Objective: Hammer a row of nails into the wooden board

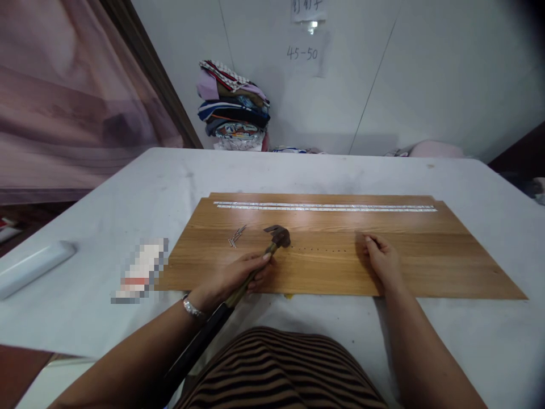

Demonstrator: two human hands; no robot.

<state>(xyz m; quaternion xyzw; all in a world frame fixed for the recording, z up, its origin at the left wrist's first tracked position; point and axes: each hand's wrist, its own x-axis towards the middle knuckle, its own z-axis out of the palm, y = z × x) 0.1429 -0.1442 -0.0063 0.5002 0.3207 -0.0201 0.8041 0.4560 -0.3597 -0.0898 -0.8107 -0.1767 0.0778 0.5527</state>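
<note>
A wooden board (426, 267) lies flat on the white table (170, 176). My left hand (238, 275) is closed round the handle of a claw hammer (277, 235), whose head rests on the board beside a row of small nail heads (317, 249). My right hand (383, 258) rests on the board at the right end of that row, fingers curled and pinched together; what they hold, if anything, is too small to see. A small heap of loose nails (237, 236) lies on the board left of the hammer head. Two metal rulers (326, 207) run along the board's far edge.
A white oblong object (32, 266) sits near the table's left edge, with a blurred white and red packet (140, 271) beside the board. A stack of folded cloths (233, 108) stands against the back wall. A paper note (303, 54) hangs on the wall.
</note>
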